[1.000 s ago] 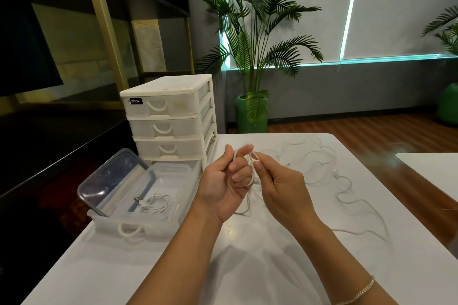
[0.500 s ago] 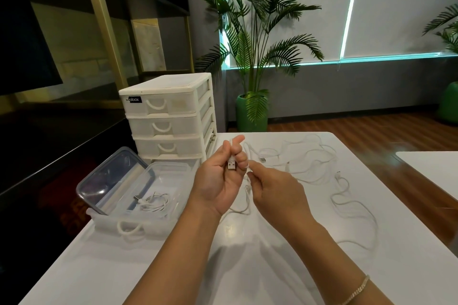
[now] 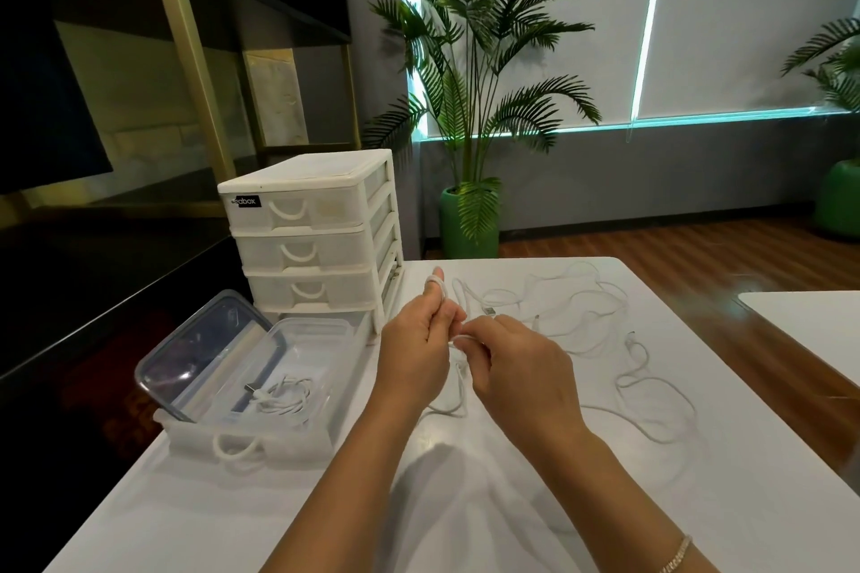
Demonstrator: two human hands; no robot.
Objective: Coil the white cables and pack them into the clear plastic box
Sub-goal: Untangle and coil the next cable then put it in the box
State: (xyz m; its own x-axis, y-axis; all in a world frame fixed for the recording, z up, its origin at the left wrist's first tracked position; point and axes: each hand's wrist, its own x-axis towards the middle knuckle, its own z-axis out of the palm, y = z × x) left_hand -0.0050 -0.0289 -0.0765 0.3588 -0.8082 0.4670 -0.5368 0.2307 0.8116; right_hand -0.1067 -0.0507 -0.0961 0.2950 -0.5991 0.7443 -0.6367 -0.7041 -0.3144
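Both hands point(image 3: 465, 354) pinch a white cable point(image 3: 577, 316) over the table point(image 3: 465, 502)

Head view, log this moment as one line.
left hand: grips white cable | right hand: pinches same cable | clear plastic box: one coiled cable inside

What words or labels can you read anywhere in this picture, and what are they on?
"box": the clear end of a black label on the top drawer of the white drawer unit; the letters before it are too blurred to read.
No other readable text shows.
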